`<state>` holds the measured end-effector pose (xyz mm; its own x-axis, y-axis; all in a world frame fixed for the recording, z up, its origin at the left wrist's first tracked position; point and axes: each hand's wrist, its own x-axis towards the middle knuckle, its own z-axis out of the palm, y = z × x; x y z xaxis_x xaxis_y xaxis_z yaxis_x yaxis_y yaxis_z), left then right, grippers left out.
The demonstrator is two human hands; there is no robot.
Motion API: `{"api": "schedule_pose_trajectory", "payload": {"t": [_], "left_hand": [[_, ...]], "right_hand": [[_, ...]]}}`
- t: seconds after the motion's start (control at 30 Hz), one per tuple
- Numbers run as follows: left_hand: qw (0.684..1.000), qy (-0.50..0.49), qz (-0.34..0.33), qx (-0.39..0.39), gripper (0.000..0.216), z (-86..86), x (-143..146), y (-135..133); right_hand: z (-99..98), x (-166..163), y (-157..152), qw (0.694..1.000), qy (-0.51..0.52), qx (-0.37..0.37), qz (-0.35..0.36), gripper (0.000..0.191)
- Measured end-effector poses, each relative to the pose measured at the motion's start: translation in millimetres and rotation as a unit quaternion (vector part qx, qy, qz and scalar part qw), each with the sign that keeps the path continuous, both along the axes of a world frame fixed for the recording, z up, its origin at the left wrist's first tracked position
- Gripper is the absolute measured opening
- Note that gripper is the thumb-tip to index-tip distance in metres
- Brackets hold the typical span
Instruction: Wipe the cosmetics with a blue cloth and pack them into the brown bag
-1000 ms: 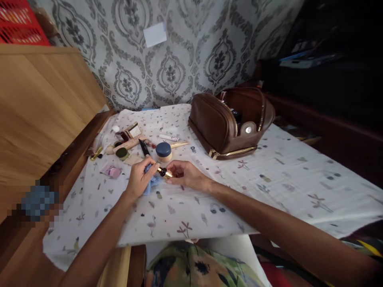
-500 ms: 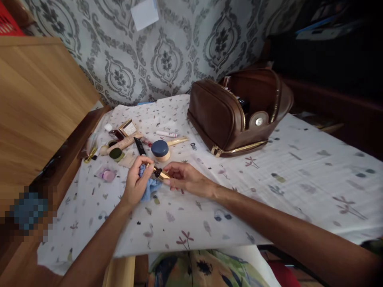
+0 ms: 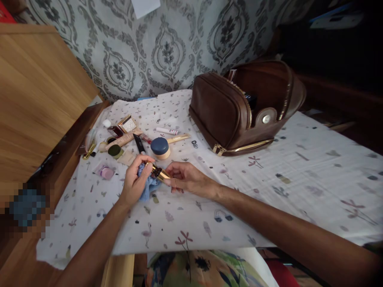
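My left hand (image 3: pixel 136 178) is closed around a crumpled blue cloth (image 3: pixel 146 191) and one end of a small gold-and-dark cosmetic tube (image 3: pixel 162 174). My right hand (image 3: pixel 187 179) pinches the tube's gold end between thumb and fingers. Both hands hover just above the patterned cloth on the table. Right behind them stands a round jar with a blue lid (image 3: pixel 160 147). Close to the left fingertips lies a black tube (image 3: pixel 139 143). The tube's exact kind is too small to make out.
A brown leather bag (image 3: pixel 215 111) stands unzipped at the back right, with a few items inside. Several cosmetics lie at the left, among them a green-lidded jar (image 3: pixel 115 151), a compact (image 3: pixel 127 124), a purple container (image 3: pixel 107 172) and a white pen-like tube (image 3: pixel 166 130).
The camera view has shifted slightly, so the bag appears a little larger and farther right. Both hands keep their hold on the tube, with its gold end angled slightly more downward.
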<state>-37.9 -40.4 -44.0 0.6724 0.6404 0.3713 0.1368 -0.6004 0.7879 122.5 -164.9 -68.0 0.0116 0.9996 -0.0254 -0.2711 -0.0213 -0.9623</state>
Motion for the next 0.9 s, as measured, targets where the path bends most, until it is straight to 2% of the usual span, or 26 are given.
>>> {"api": "schedule_pose_trajectory", "payload": {"t": [0.2, 0.27, 0.43, 0.63, 0.77, 0.83, 0.9], "left_hand": [[0.988, -0.077, 0.076, -0.110, 0.039, -5.7, 10.9, -9.5], [0.987, -0.077, 0.062, -0.128, 0.046, -4.4, 16.1, -19.4], [0.996, -0.031, -0.011, -0.086, 0.050, 1.4, 22.7, -42.1], [0.996, 0.012, -0.035, -0.079, 0.043, -5.2, 20.4, -44.6], [0.998, 0.018, -0.027, -0.053, 0.035, -8.3, 19.5, -41.2], [0.999, 0.021, -0.027, -0.028, 0.032, -9.0, 19.3, -39.2], [0.999, 0.025, -0.031, 0.001, 0.030, -9.7, 18.9, -37.2]], "right_hand": [[-2.9, -2.2, 2.0, 0.999, -0.018, 0.010, -0.049, 0.043], [-5.2, -2.9, 2.7, 0.999, -0.011, 0.008, -0.052, 0.045], [-8.2, -4.6, 4.3, 0.996, 0.040, 0.032, -0.070, 0.044], [-6.8, -1.4, 5.4, 0.991, 0.082, 0.059, -0.090, 0.047], [-2.5, 3.8, 3.7, 0.996, 0.029, 0.064, -0.053, 0.041], [2.6, 5.1, 1.0, 0.994, -0.045, 0.072, -0.071, 0.031], [9.3, 4.9, -2.9, 0.976, -0.164, 0.085, -0.117, 0.021]]}}
